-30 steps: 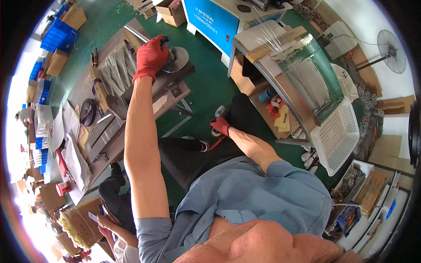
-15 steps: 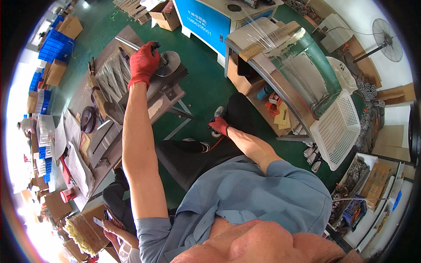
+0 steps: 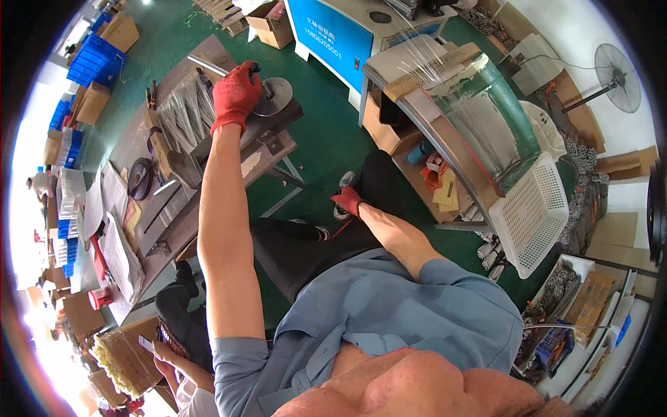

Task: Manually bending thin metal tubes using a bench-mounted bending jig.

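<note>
Beneath my left hand (image 3: pixel 236 94) and away to its left stretched a long brown bench (image 3: pixel 219 52), the biggest thing around me. To the right of my right hand (image 3: pixel 349 201) stood a second bench (image 3: pixel 455 160) with a metal frame. Ahead of that same hand, well apart from it, was a blue cabinet (image 3: pixel 333 45) with a pale top. Off to the right hand's right, a worn green curved panel (image 3: pixel 517 115) rested on the second bench, and a white perforated basket (image 3: pixel 531 215) sat at the near end of it. Just left of my left hand, a bundle of clear strips (image 3: pixel 184 111) lay on the long bench.

Both my hands were in red gloves. The left was reached well out, its fingers curled over and dark at the tips; its back was turned up, so I could not tell whether they had closed on anything. The right was low, its fingers bent, beside a grey shoe (image 3: pixel 347 178); what it held, if anything, I could not make out.

Just right of the left hand was a round metal disc (image 3: pixel 280 101); whether my fingers touched it was unclear. Nearer my body than that hand lay a dark ring-shaped roll (image 3: pixel 140 178). Slimmest was a pale metal bar (image 3: pixel 205 64), which ran out from the left hand, ahead and leftward.
</note>
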`<state>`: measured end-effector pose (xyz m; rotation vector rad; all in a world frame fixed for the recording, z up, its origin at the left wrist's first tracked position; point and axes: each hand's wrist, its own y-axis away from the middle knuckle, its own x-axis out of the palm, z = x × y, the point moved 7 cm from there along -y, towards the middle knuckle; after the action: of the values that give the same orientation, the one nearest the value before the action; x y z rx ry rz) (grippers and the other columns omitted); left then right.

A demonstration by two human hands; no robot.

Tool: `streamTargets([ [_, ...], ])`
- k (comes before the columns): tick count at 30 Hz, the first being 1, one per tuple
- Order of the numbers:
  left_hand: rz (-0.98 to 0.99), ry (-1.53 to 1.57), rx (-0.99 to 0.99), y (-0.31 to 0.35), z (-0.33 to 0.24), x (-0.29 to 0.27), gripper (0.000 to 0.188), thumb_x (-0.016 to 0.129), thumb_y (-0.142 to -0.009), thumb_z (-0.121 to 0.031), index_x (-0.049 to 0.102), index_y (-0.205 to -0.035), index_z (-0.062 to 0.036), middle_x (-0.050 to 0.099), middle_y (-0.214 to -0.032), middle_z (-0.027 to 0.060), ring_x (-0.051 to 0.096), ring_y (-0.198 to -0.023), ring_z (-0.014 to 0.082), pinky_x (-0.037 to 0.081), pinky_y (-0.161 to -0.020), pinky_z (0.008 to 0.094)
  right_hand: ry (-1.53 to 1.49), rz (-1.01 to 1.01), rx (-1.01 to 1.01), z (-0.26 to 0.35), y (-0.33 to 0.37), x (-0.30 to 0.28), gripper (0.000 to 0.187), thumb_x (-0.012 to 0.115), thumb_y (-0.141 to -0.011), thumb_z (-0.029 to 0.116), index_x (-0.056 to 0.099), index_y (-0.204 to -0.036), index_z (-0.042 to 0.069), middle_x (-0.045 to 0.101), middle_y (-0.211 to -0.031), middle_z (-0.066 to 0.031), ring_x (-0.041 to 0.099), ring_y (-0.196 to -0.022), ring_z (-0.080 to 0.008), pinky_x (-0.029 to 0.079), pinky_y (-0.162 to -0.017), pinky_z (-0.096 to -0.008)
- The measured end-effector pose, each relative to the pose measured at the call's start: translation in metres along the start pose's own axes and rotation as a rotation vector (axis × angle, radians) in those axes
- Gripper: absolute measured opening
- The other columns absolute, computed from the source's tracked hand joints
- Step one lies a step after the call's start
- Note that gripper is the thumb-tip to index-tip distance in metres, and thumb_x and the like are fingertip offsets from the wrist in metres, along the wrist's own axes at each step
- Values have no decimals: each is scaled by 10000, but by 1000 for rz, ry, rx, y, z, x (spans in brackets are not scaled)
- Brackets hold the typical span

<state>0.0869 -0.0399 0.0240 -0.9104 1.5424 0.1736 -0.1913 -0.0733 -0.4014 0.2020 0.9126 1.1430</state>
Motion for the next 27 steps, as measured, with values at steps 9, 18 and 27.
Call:
streamTargets([
  [9, -75, -27, -67, 9, 11, -4, 310, 544, -838, -287, 622, -1105, -150, 676, -1022, 87, 645, -931, 299, 517, -773, 416, -16, -20, -83, 9, 5, -8, 1049, 811, -593, 470, 352, -1385, -42, 532, -1289, -249, 528, -1192, -347, 449, -967, -391],
  [18, -66, -6, -73, 5, -10, -9, 298, 548, -841, -272, 618, -1100, -143, 675, -1022, 77, 648, -927, 292, 522, -778, 406, -357, 52, -39, -64, -26, -7, 518, 750, -721, 397, 652, -1000, -28, 679, -932, -183, 662, -869, -294, 506, -738, -363],
  [27, -39, 9, -93, 13, -2, -5, 287, 548, -842, -269, 622, -1085, -136, 670, -975, 96, 655, -905, 294, 524, -758, 409, -236, 36, -29, -19, 0, -23, 466, 704, -748, 389, 684, -925, -42, 695, -870, -200, 682, -895, -290, 506, -739, -379],
])
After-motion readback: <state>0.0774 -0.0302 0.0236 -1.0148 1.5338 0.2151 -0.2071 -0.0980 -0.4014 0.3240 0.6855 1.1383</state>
